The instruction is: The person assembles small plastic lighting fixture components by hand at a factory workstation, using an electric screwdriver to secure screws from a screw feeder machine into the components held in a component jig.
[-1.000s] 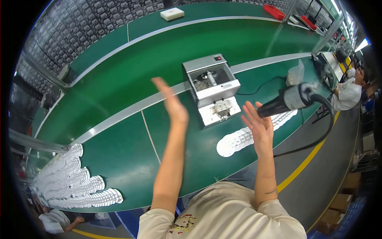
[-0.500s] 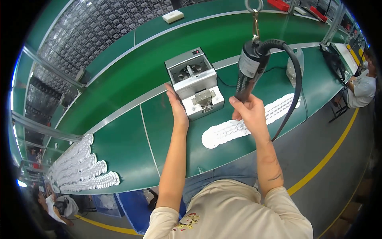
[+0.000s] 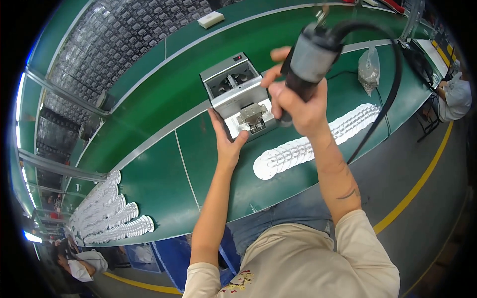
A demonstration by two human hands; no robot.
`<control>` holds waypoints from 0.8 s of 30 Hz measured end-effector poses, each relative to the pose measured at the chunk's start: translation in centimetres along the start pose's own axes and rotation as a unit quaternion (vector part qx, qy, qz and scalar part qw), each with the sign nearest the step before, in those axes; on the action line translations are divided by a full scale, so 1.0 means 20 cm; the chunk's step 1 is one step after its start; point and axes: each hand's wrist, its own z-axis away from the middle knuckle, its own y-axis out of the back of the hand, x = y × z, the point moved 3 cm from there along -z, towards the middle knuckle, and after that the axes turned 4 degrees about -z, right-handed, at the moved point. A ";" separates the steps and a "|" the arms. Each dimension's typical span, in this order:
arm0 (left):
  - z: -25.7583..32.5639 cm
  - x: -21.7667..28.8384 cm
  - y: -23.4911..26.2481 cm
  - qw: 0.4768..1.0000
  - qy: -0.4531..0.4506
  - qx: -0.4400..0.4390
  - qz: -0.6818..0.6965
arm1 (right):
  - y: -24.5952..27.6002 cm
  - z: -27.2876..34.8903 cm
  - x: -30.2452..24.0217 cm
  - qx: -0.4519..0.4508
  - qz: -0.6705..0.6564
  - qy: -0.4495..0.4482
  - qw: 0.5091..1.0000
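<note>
A silver box-shaped screw feeder (image 3: 237, 97), with an open hopper at the back and a metal outlet block on its front ledge, stands tilted in view on the green bench. My left hand (image 3: 228, 146) clasps its front left corner, fingers along the side and thumb over the ledge. My right hand (image 3: 303, 107) is wrapped around a black electric screwdriver (image 3: 312, 59) with a grey band, two fingers jutting out to the left. The screwdriver hangs from a hook, slightly blurred, its lower end near the feeder's right side. To the right lies an overlapping row of white round discs (image 3: 293, 155).
More rows of white discs (image 3: 117, 221) fan out on the bench (image 3: 164, 193) at the left. A clear bag of small parts (image 3: 368, 74) stands at the right. The screwdriver's thick cable (image 3: 396, 74) loops down on the right. A white block (image 3: 210, 20) lies at the back.
The screwdriver and my right hand have moved up, its fingers now reaching around to the left. My left thumb has come over the feeder's front ledge.
</note>
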 end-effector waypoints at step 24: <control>0.03 0.03 -0.05 0.985 0.015 0.056 -0.163 | -0.21 -0.17 0.21 -0.042 0.004 -0.052 0.998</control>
